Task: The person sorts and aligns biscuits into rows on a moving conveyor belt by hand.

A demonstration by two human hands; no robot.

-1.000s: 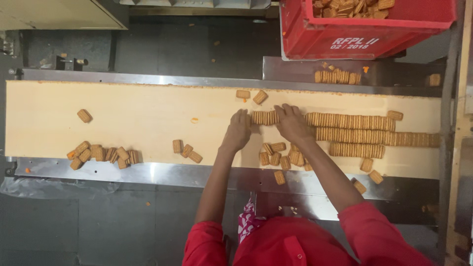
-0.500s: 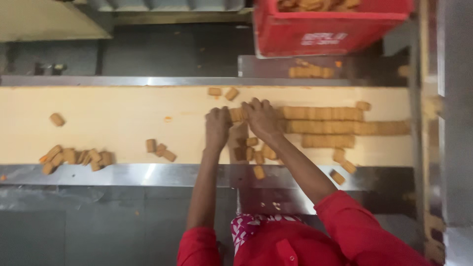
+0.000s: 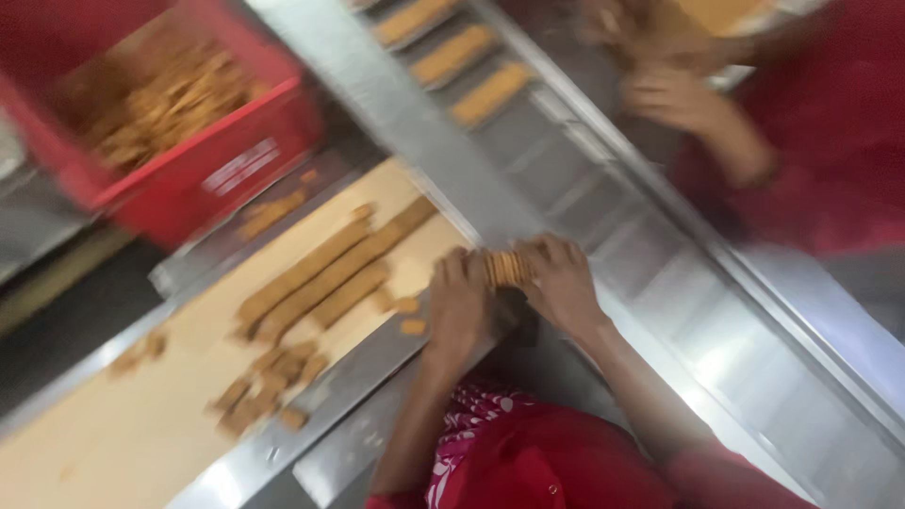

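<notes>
While the cream belt (image 3: 141, 424) carries biscuit rows (image 3: 320, 273) below a red crate (image 3: 217, 160), the step in hand looks like lifting a short stack of biscuits (image 3: 507, 268). It sits pressed endwise between left hand (image 3: 459, 300) and right hand (image 3: 563, 283), both clamped on it, forearms converging; next, steady pressure.

Red crate (image 3: 217, 179), tan biscuits (image 3: 320, 273), cream belt (image 3: 123, 443), red sleeves (image 3: 556, 467)
</notes>
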